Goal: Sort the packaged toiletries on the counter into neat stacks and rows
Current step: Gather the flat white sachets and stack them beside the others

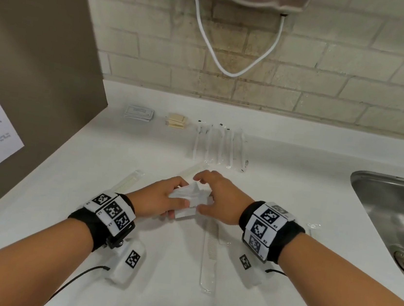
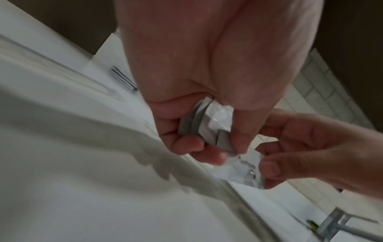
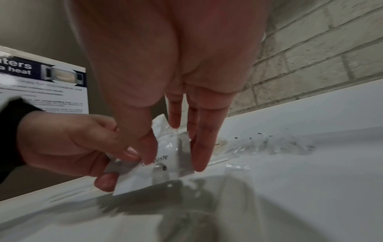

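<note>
A small bundle of white toothpaste packets (image 1: 187,202) is held just above the white counter (image 1: 294,177) at the middle. My left hand (image 1: 178,193) grips its left end with curled fingers, as the left wrist view shows (image 2: 207,140). My right hand (image 1: 203,195) pinches the right end, thumb in front and long fingers behind (image 3: 176,150). One packet (image 3: 165,163) reads "paste". Behind stand a row of wrapped toothbrushes (image 1: 219,145), a stack of cream packets (image 1: 175,120) and a stack of dark-edged packets (image 1: 139,113).
Wrapped combs lie loose on the counter: one near my right wrist (image 1: 209,253), one at the left (image 1: 128,182), one behind my hands (image 1: 192,169). A small clear packet (image 1: 314,226) lies near the steel sink (image 1: 393,201). A brown panel (image 1: 42,57) bounds the left side.
</note>
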A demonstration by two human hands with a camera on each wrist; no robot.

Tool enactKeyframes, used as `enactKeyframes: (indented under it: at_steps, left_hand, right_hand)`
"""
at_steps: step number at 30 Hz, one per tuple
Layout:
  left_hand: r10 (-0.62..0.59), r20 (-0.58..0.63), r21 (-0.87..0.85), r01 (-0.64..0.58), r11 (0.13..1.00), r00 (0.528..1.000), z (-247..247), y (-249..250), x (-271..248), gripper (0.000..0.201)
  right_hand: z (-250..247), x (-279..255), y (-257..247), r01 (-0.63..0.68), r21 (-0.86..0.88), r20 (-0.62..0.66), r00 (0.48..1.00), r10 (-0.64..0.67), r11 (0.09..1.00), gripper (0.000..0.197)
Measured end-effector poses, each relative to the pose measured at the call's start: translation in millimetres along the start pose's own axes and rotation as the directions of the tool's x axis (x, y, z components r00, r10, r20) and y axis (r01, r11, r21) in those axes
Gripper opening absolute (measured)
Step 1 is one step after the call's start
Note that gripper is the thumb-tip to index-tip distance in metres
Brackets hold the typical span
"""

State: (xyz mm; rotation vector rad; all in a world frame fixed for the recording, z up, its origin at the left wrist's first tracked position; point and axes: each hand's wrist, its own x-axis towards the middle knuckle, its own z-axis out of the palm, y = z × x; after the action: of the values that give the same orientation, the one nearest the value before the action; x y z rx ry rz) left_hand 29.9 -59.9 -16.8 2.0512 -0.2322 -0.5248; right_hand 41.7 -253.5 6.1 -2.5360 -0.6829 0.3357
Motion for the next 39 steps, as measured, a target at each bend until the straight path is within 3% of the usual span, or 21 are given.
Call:
enactKeyframes:
  at_steps: [5, 11, 14, 17, 23, 27, 30, 36, 39]
  left_hand:
    - [-0.02, 0.019, 0.155, 0.017, 0.988, 1.0, -8, -20, -10, 0.017]
    - [0.064, -0.016, 0.271, -0.058, 0.961, 0.998, -19, -28, -23, 0.008]
    - [0.1, -0.007, 0.338, -0.092, 0.937, 0.995, -22, -29, -31, 0.015]
    - [0.126, -0.034, 0.448, -0.098, 0.889, 0.991, -20, -31, -38, 0.009]
    - [-0.003, -0.002, 0.556, 0.004, 0.831, 1.0, -9, -34, -45, 0.036]
    - [-0.031, 0.06, 0.544, -0.007, 0.839, 0.998, -3, -32, -45, 0.047]
    - [-0.028, 0.097, 0.567, -0.032, 0.823, 0.995, -4, -33, -42, 0.041]
    - [0.058, -0.014, 0.38, -0.049, 0.924, 0.998, -17, -33, -44, 0.025]
    - [0.1, -0.091, 0.255, -0.073, 0.964, 0.991, -24, -36, -46, 0.02]
  right_hand:
    - [20, 6, -17, 0.016, -0.11, 0.092, 0.996, -0.006, 0.994, 0.029]
    - [31, 10, -32, 0.026, -0.082, 0.119, 0.993, -0.016, 0.996, 0.021]
    - [36, 13, -36, 0.033, -0.119, 0.133, 0.991, -0.017, 0.992, 0.012]
    - [43, 15, -40, 0.037, -0.113, 0.118, 0.993, -0.023, 0.993, 0.016]
    - [61, 15, -44, 0.052, -0.119, 0.115, 0.993, -0.039, 0.992, 0.024]
    - [64, 12, -42, 0.048, -0.16, 0.119, 0.993, -0.029, 0.986, 0.014]
    - [63, 10, -41, 0.03, -0.143, 0.115, 0.993, -0.014, 0.989, 0.001]
    - [51, 13, -39, -0.063, -0.076, 0.152, 0.986, 0.074, 0.995, 0.032]
    - [47, 13, -41, -0.094, -0.016, 0.134, 0.986, 0.095, 0.995, 0.034]
